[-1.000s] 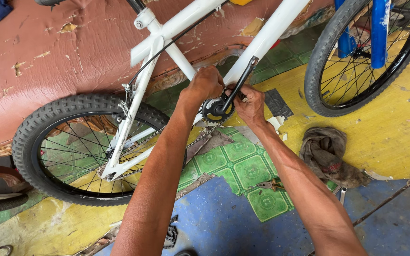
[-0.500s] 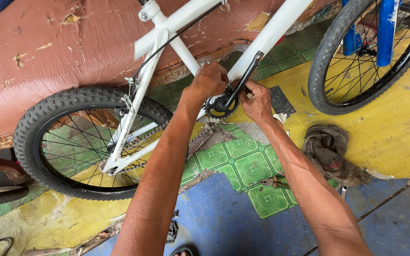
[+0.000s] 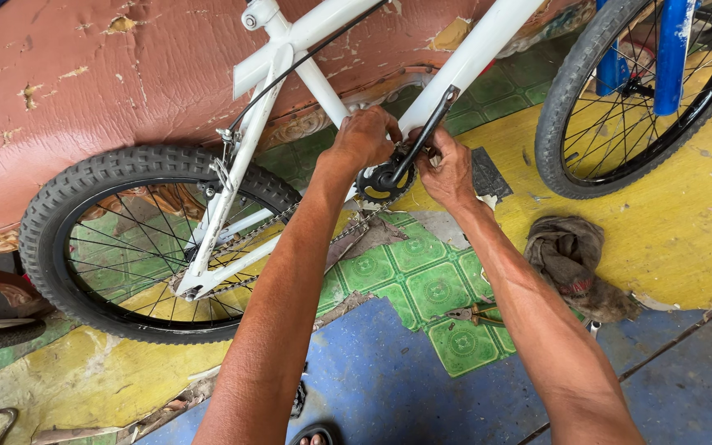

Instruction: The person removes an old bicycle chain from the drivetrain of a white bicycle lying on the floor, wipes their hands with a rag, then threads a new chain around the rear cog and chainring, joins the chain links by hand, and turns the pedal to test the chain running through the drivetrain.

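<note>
We are gripping the black toothed chainring (image 3: pixel 377 183) at the white bike frame's (image 3: pixel 463 66) bottom bracket, left hand (image 3: pixel 364 136) clenched over it, right hand (image 3: pixel 448 169) pinching beside the crank arm (image 3: pixel 426 136); likely stiff, greasy steel, best held by the rim.

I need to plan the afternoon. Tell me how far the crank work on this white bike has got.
Done: rear wheel sits in the frame, chain runs to the chainring. In hand: left hand and right hand grip around the crank arm. Left: pliers and rag lie on the floor.
</note>
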Demonstrator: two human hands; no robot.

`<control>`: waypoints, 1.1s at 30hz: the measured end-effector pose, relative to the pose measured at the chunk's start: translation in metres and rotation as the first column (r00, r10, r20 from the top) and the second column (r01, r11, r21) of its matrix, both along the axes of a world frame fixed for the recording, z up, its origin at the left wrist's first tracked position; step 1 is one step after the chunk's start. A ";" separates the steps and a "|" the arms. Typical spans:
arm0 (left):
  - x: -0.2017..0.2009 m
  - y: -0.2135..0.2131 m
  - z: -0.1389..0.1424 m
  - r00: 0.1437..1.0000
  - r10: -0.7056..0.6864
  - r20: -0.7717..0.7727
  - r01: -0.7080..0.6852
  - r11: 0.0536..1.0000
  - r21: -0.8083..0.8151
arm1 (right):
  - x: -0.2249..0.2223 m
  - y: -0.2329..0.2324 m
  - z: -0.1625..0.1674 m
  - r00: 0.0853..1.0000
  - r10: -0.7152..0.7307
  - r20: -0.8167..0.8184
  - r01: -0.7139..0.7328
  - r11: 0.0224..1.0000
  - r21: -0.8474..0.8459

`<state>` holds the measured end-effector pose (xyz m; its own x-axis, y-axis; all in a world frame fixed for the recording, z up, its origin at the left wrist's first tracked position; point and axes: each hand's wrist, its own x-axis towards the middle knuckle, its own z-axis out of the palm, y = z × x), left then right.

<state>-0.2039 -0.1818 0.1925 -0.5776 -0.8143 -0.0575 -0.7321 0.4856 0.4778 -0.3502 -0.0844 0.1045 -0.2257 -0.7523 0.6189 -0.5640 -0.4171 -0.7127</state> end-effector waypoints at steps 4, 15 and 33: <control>0.001 0.001 -0.001 1.000 -0.006 0.030 0.007 0.999 -0.037 | -0.002 0.000 0.000 0.999 -0.031 -0.042 0.032 0.999 0.036; 0.007 -0.010 -0.007 0.998 -0.037 -0.041 0.037 0.999 -0.007 | -0.005 0.000 0.006 0.998 -0.026 -0.051 0.027 0.999 0.026; -0.008 0.012 0.012 0.999 -0.045 0.008 0.045 0.988 -0.149 | -0.016 -0.001 0.007 0.999 0.037 0.024 -0.039 0.998 0.050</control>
